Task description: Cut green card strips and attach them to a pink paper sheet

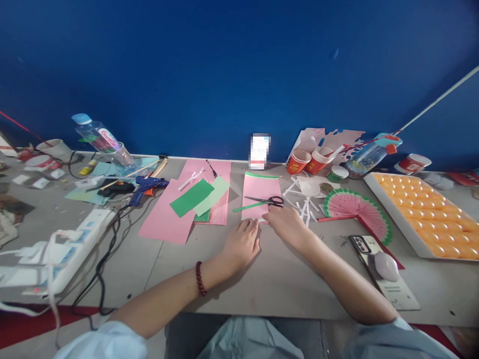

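My left hand (243, 242) rests on the grey table (262, 279) with its fingers together, fingertips at the near edge of a small pink paper sheet (260, 192). My right hand (286, 222) lies just right of it, its fingers touching the sheet's near right corner. Black-handled scissors (270, 200) and a thin green paper strip (247, 206) lie on the pink sheet, just beyond my right hand. Neither hand visibly grips anything. A red bead bracelet (200, 279) is on my left wrist.
Large pink sheets with green pieces (194, 198) lie left. A blue glue gun (145, 188), cables and a white power strip (71, 244) are far left. Right: a pink-green paper fan (359, 209), white paper scraps (305, 204), red cups (312, 160), a tray of orange balls (426, 212), a phone (364, 245).
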`<state>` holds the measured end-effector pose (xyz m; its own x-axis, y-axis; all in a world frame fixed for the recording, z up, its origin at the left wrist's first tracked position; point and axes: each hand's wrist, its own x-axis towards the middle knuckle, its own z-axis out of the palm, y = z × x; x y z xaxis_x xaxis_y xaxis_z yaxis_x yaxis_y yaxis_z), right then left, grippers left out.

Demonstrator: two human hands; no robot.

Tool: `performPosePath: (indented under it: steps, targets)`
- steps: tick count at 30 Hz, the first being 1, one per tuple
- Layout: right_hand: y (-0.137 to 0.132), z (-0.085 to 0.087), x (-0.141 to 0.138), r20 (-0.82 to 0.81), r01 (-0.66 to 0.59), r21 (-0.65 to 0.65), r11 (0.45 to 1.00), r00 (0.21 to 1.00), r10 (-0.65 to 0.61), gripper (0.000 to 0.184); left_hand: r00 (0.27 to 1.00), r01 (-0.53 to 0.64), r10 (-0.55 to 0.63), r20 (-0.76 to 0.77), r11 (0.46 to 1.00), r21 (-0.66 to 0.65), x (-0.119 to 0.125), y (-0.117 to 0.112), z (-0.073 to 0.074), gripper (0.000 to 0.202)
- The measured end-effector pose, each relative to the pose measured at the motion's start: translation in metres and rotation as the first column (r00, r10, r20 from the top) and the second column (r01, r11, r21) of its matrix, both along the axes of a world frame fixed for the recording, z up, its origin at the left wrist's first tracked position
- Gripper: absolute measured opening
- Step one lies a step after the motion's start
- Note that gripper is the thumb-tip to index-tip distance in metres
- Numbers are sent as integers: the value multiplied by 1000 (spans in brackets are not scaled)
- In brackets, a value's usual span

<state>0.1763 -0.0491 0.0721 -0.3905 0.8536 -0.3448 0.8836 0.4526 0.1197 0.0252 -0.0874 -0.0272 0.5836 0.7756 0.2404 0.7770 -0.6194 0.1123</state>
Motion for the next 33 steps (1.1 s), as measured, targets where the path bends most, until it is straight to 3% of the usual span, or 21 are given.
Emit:
performPosePath:
  steps: [19,27,33]
  targets:
    - [-1,9,10,8,-4,144,990,1000,3,24,999,-12,11,-48,1000,-14,1,0,-1,44]
    - [4,1,26,-72,-22,193,981,997,37,19,996,-6,8,-94,1000,20,1,0,-2,45]
    - [4,3,22,-24,-15,184,983,1000,20,21,993,-7,6,-117,1000,-5,1,0,-1,46]
